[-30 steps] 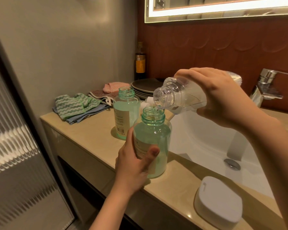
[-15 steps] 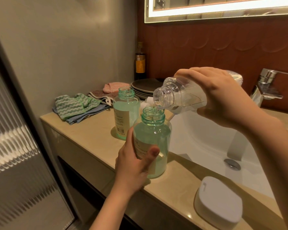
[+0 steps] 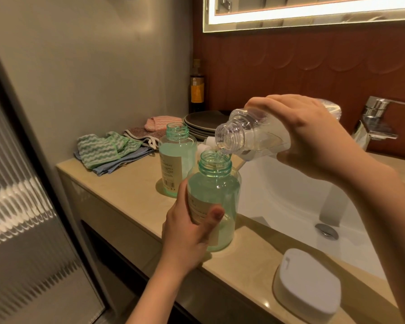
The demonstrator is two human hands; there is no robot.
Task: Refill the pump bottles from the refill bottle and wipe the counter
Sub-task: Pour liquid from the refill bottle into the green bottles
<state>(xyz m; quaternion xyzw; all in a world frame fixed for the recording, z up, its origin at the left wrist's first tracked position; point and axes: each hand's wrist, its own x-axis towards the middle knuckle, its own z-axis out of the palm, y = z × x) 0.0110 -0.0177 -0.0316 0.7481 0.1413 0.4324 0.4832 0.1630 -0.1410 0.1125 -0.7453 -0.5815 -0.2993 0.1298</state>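
Ribbed clear refill bottle (image 3: 250,135) over round green-tinted pump bottle (image 3: 214,197)

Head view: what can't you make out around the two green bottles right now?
- Near green plastic bottle: label mostly hidden by left hand.
- Far green plastic bottle: label print too small.
- Clear refill bottle: base hidden by right hand.
- Pump tops: mostly hidden behind bottles.

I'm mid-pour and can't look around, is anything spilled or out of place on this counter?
No spill shows on the counter. The refill bottle pours into the near green bottle. One oddity: dinner plates stacked by the sink.
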